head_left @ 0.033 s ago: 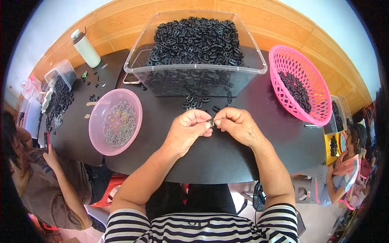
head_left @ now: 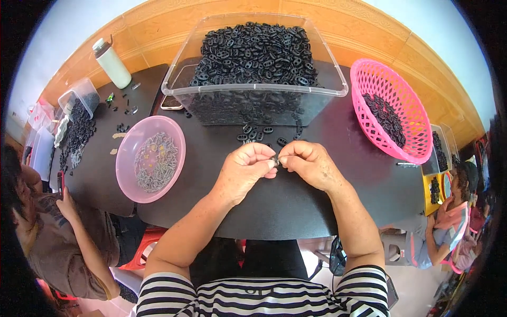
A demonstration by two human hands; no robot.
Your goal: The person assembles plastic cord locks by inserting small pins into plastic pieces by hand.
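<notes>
Left fingers point(head_left: 259, 150) and right fingers point(head_left: 299, 150) pinched a dark piece point(head_left: 274, 159) near glossy, two-holed ovals point(head_left: 268, 130) on the matte desk point(head_left: 280, 211).

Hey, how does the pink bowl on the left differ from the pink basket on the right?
The bowl is pale pink, while the basket is a much brighter pink.
The bowl has solid walls; the basket's are an open lattice.
The bowl holds mostly grey pieces, the basket black pieces.
Both are rounded, open-topped containers of small parts.
</notes>
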